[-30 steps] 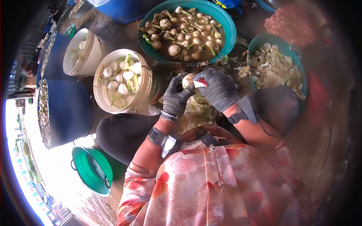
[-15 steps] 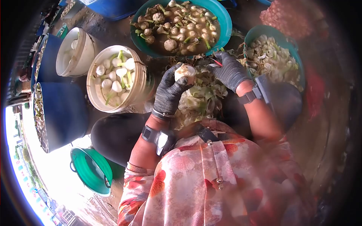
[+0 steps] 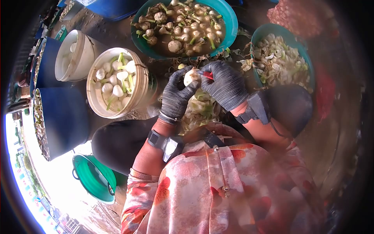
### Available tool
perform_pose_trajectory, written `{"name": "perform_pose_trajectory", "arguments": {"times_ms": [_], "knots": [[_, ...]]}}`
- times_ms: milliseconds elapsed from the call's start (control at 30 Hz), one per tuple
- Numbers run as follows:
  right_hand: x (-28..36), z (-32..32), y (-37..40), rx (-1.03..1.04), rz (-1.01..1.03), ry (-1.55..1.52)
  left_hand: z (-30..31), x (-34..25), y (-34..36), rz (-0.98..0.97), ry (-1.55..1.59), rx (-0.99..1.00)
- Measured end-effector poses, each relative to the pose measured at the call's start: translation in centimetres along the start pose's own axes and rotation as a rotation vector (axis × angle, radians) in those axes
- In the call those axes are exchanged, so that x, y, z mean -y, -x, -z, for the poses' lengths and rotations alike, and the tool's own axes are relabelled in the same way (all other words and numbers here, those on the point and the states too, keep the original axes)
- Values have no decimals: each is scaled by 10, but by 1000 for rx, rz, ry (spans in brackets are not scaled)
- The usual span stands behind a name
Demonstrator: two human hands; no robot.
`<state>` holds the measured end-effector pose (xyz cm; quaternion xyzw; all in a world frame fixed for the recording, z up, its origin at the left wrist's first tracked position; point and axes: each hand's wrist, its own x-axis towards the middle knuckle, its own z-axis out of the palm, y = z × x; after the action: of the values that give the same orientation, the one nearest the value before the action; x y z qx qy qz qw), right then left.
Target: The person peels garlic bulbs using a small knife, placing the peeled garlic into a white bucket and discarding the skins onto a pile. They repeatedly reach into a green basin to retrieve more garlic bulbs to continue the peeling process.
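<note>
Between the gloved thumb and fingers of my left hand (image 3: 177,93) is a pale garlic bulb (image 3: 191,77) with some brown patches. My right hand (image 3: 226,85), also in a dark grey glove, is closed on a small red-handled knife (image 3: 208,75). The knife's front end is right at the bulb's right side, its tip partly hidden by the bulb and fingers. Below both hands lies a heap of peeled skins (image 3: 198,109), white and pale green. A white bucket (image 3: 142,84) of clean bulbs with green stems stands left of my left hand.
Ahead is a wide teal basin (image 3: 235,27) with muddy water and unpeeled bulbs. At right, a teal tub (image 3: 255,70) holds peelings. Leftward stand a second white bucket (image 3: 64,58), blue containers (image 3: 64,117) and a green bucket (image 3: 87,177). A red net sack (image 3: 292,17) lies far right.
My right hand has moved left and down, bringing the knife against the bulb. My left hand has stayed nearly in place, still holding the bulb.
</note>
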<state>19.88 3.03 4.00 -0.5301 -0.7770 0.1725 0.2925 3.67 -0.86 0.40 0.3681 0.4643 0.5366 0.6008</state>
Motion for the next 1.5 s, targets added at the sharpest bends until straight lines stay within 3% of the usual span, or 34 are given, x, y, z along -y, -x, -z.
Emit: {"name": "perform_pose_trajectory", "arguments": {"times_ms": [67,133,167,233,333,367,467,567,667,767,833,933,1000,1100,1200,1367,1500], "knots": [[-4,0,-7,-6,-61,-15,-1,-10,3,24,11,21],[-21,1,-19,-11,-319,-225,-1,-20,7,-10,-1,131],[-33,5,-24,24,-357,-222,1,-19,8,-6,-2,133],[-51,10,-30,-68,-452,-78,9,-12,9,48,308,197],[-77,22,-38,-1,-494,-68,20,-10,7,80,457,208],[-66,26,-39,2,-486,-69,23,-11,6,111,532,216],[-34,28,-28,-31,-163,-358,30,-4,8,105,498,203],[5,21,-10,39,32,-541,24,-4,13,93,427,203],[8,-4,2,204,17,-387,16,-8,16,133,208,112],[-8,-16,-5,223,-134,-534,21,-7,19,101,245,112],[-18,-2,-16,58,-305,-454,26,-8,18,88,246,96],[-46,17,-31,62,-416,-419,32,-9,18,89,258,102],[-36,27,-28,-1,-162,-322,32,-6,16,99,182,105],[2,28,-13,79,222,-84,26,-8,17,91,106,174],[-3,5,1,254,192,-59,23,-11,19,121,27,211],[-3,2,7,270,201,28,26,-12,19,157,-23,264],[-6,2,9,285,162,-88,24,-8,19,227,104,210]]}}
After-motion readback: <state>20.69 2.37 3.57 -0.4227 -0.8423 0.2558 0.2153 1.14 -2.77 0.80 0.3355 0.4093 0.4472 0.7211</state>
